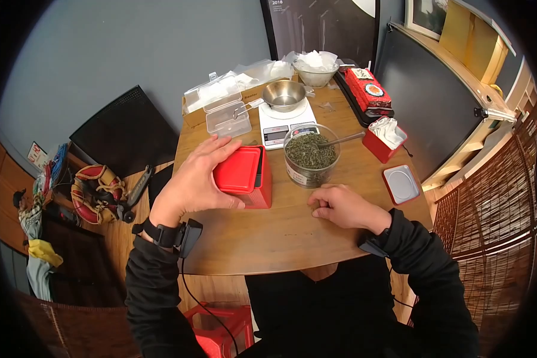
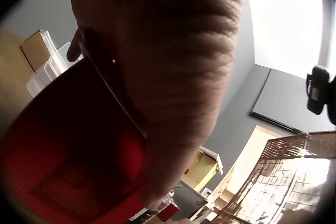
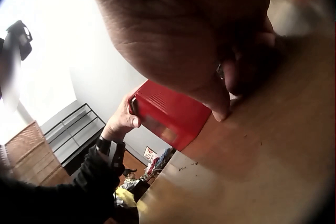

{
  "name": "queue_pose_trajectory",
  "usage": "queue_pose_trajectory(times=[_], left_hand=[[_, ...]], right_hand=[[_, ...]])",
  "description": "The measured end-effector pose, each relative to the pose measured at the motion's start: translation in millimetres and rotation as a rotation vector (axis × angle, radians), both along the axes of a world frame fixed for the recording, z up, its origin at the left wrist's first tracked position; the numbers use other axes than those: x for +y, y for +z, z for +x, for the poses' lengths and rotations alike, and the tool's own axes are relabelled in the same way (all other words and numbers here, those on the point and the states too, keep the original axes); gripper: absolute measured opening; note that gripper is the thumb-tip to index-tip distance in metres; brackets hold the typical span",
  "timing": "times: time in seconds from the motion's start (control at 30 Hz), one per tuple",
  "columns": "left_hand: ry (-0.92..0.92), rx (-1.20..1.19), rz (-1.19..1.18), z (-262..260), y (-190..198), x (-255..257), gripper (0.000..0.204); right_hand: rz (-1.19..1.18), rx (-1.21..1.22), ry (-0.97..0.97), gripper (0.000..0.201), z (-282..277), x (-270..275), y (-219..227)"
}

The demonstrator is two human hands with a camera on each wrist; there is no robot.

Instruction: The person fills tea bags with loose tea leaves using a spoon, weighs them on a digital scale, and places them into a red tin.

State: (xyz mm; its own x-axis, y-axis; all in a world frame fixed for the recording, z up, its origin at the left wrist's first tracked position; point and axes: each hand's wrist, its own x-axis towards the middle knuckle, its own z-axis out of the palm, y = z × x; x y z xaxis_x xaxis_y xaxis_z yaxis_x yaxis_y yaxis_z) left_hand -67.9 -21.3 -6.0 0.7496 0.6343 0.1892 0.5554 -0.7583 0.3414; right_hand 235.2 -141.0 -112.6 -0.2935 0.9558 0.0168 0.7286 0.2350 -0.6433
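My left hand [image 1: 198, 174] holds a red tin [image 1: 260, 194] on the wooden table, thumb along its near side and fingers over the far left edge. The tin's red lid [image 1: 237, 169] lies on top, a dark gap showing along its right edge. In the left wrist view the palm hides much of the tin. My right hand [image 1: 342, 206] rests on the table with loosely curled fingers, right of the tin and just in front of a glass bowl [image 1: 295, 170] of dried green leaves. A metal spoon [image 1: 347, 138] leans in the bowl.
Behind the bowl stands a white kitchen scale [image 1: 269, 125] bearing a steel bowl [image 1: 284, 95]. A clear plastic box [image 1: 229, 122] sits to its left. At the right are an opened red tin [image 1: 380, 146], its lid [image 1: 401, 184] and a red package [image 1: 366, 89]. Small crumbs [image 3: 195, 163] lie near the table edge.
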Motion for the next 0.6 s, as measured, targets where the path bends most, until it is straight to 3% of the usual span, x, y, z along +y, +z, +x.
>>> queue_pose_trajectory(times=[0.2,0.6], left_hand=[[0.013,-0.037,-0.135,15.5,9.3,1.3,0.103],[0.068,-0.021,-0.148,17.4,7.3,1.3,0.107]], right_hand=[[0.051,-0.068,-0.001,0.010,-5.3,1.4,-5.9],[0.091,-0.116,0.030,0.007,-5.5,-3.0,-4.4]])
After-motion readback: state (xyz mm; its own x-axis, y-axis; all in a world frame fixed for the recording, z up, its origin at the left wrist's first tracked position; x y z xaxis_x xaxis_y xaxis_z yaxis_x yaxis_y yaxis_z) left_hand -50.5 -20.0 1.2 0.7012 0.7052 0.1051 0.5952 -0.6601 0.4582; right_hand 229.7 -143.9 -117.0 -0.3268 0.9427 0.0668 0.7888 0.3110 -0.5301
